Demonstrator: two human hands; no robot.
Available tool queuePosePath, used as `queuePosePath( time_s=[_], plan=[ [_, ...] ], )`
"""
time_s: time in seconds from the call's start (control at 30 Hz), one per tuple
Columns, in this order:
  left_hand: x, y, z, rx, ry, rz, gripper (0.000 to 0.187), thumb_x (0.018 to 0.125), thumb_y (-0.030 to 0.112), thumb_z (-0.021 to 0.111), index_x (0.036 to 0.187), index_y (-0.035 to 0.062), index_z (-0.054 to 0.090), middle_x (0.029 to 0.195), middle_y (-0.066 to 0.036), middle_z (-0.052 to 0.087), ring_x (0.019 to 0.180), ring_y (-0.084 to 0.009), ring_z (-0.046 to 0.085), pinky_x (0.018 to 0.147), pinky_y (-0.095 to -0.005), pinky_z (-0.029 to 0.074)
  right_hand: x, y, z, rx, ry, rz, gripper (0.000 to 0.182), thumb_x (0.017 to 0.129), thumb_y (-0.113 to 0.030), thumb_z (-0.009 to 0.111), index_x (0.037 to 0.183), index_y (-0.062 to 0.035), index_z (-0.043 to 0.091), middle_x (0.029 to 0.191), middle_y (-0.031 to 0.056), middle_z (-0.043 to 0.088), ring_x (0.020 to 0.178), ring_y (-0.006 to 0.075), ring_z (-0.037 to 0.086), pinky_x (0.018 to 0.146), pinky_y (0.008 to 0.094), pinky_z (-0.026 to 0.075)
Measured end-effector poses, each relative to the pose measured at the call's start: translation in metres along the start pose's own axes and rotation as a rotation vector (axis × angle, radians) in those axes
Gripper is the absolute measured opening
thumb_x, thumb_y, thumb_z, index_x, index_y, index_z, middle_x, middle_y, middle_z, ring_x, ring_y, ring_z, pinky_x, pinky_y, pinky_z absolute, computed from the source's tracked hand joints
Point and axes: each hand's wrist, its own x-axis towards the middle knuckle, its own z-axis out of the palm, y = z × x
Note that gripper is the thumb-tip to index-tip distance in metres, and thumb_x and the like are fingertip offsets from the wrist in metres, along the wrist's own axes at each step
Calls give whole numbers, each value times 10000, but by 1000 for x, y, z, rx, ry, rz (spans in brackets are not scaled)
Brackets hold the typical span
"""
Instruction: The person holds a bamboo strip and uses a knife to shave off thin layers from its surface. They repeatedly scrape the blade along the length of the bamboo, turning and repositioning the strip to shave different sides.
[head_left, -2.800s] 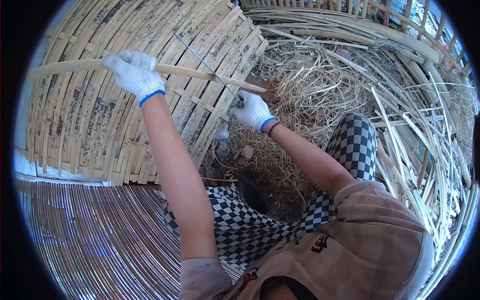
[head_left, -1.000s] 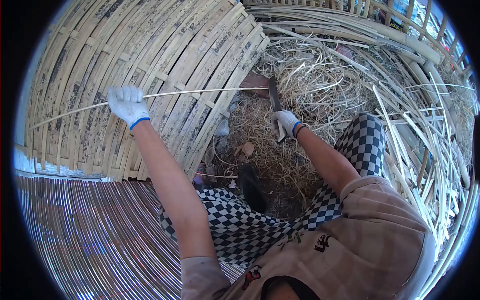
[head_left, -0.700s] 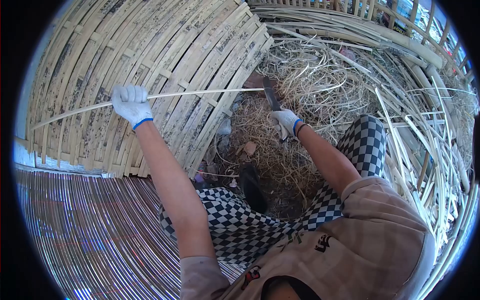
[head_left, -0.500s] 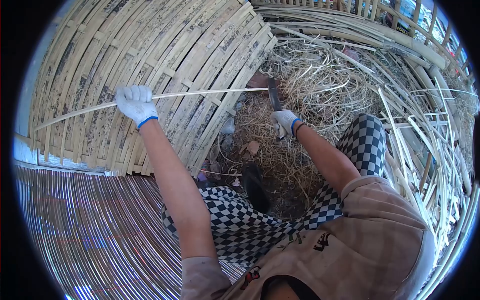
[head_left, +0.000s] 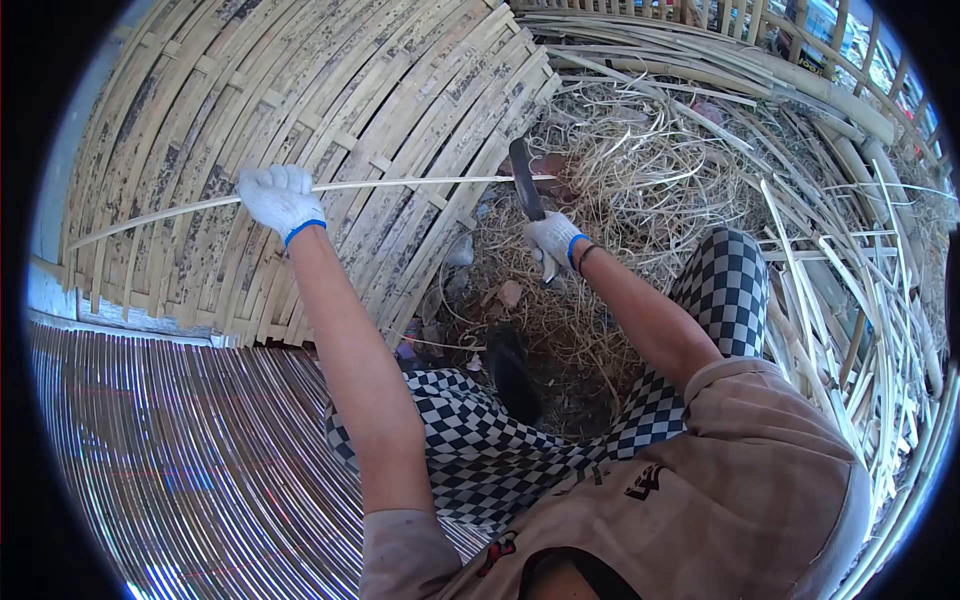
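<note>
My brown shirt (head_left: 750, 440) had dark marks on the front, but I could not read them. My left arm (head_left: 360, 360) reached out long and my right arm (head_left: 655, 320) was bent, over my checked pants (head_left: 722, 290). My right hand (head_left: 552, 238), in a white glove, was closed on the handle of a knife (head_left: 526, 178), with the dark blade pointing away from me. My left hand (head_left: 280, 197), gloved too, was closed around a thin strip (head_left: 400, 183), knuckles up. The strip stuck out on both sides of that hand, and went over the woven panel (head_left: 330, 90) to the blade, just past my right hand. Curly shavings (head_left: 650, 170) lay beyond the knife. Far off, by the fence (head_left: 750, 20), were yellow letters (head_left: 812, 62) too small to read
</note>
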Motion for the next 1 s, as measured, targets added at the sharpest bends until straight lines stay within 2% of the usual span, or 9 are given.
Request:
queuePosePath(
  time_s=[0.2,0.43,0.47,0.6,0.7,0.73,0.83,0.87,1.0],
  plan=[
    [4,-3,11,-17,-84,12,459,981,261,468,586,230,237,512,42,215,417,-108,135,402,-297,106,13,23,-20,67,-2,-27,166,846,-119,629,975,-52,548,653,27,542,471,157,532,420,332,439],
    [-3,-3,28,4,12,16,459,982,228,452,589,222,215,524,40,205,430,-114,125,402,-298,99,16,16,-25,23,-93,-62,102,852,-93,619,829,-69,522,642,26,524,487,157,540,426,344,449],
    [-1,-1,29,1,14,9,458,984,228,450,591,223,215,526,40,206,431,-115,125,403,-297,98,23,25,-32,29,-114,-83,65,809,-66,586,842,-27,545,611,85,553,481,220,572,439,380,488],
    [-4,-4,29,-44,-122,18,462,1004,253,447,596,221,233,534,40,214,429,-119,127,400,-295,109,34,35,-17,281,-52,118,58,824,-77,592,854,-45,554,584,86,539,444,230,552,444,393,512],
    [-5,0,37,1,-6,10,484,1011,269,447,587,223,217,526,42,203,427,-118,119,398,-296,114,17,12,-4,70,-53,-32,52,845,-73,598,856,-51,552,598,76,535,446,228,544,423,396,499],
    [-6,-1,38,-2,-6,12,486,1011,270,450,586,225,217,525,43,206,427,-117,124,396,-295,116,15,10,-11,238,-157,29,121,860,-109,638,791,-89,541,642,29,530,476,167,541,423,380,480],
    [-7,1,36,-20,-53,8,492,1008,269,464,585,229,218,525,47,213,425,-111,138,392,-289,128,13,19,-18,149,-100,-76,132,869,-110,624,771,-90,538,632,33,540,475,171,560,414,367,481],
    [-8,0,34,-41,-98,-9,493,1007,269,470,585,230,220,525,49,215,423,-108,142,389,-285,134,17,21,-18,80,-91,60,109,881,-113,613,801,-93,541,611,27,537,468,163,561,407,355,479],
    [-7,1,38,-29,-64,20,500,1008,272,478,585,232,213,518,51,207,423,-109,126,398,-291,121,2,2,5,126,-141,-34,85,877,-116,607,861,-100,525,601,17,531,451,149,538,404,335,474]
  ],
)
